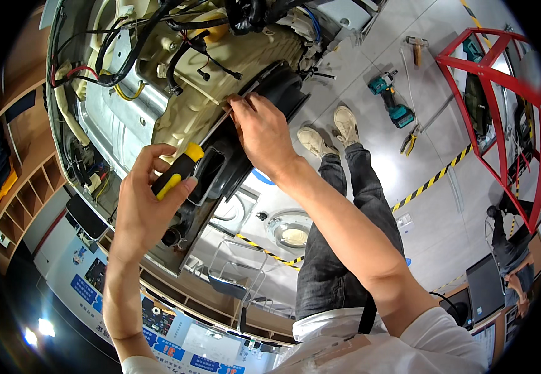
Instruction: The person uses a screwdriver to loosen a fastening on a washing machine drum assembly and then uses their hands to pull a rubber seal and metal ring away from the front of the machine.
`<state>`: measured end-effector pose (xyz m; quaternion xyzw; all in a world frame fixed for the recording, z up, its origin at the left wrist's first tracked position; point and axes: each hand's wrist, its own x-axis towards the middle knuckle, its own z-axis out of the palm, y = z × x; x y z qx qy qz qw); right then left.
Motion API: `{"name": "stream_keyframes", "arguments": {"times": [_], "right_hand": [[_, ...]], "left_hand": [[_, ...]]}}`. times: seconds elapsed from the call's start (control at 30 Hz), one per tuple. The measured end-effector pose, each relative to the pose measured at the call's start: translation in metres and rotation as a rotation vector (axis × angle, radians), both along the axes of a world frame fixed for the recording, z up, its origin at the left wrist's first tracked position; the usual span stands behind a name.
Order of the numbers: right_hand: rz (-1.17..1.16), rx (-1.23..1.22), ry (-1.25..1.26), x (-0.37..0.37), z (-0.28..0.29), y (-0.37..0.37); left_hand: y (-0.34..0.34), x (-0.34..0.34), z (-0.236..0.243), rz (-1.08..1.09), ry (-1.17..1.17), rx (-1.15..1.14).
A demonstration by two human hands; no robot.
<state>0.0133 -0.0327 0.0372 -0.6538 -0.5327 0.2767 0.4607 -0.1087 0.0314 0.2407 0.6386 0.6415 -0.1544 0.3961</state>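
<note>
The screwdriver (177,173) has a rounded black-and-yellow handle and a slim, straight metal shaft. Adjacent surfaces are molded cream plastic housing (261,53) and a smooth black frame-shaped part (219,162). The left hand (138,209) grasps the handle between thumb and fingers; the shaft points toward one o'clock. The right hand (264,134) curls its fingers at the shaft's far end (whether they pinch it cannot be told). The frame's edge sits just beside the handle at three o'clock; tiled floor (348,75) extends beyond the right hand at two o'clock.
</note>
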Motion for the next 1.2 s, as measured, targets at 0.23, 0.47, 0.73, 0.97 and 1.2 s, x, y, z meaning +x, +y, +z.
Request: {"name": "stream_keyframes", "arguments": {"times": [0.23,0.47,0.73,0.97,1.2], "right_hand": [[0.016,0.051,0.026,0.002,-0.004,0.001],[0.024,0.047,0.035,0.003,-0.003,0.002],[0.01,0.049,0.065,0.005,-0.001,0.001],[0.041,0.04,0.049,0.006,-0.001,-0.001],[0.027,0.037,0.025,0.003,-0.003,-0.002]], "left_hand": [[-0.023,0.012,0.0,-0.437,0.115,0.357],[-0.031,0.007,-0.005,-0.403,0.094,0.388],[-0.029,0.011,-0.002,-0.388,0.091,0.385],[-0.031,0.013,-0.006,-0.507,0.081,0.51],[-0.003,0.002,-0.005,0.392,-0.042,-0.098]]}}
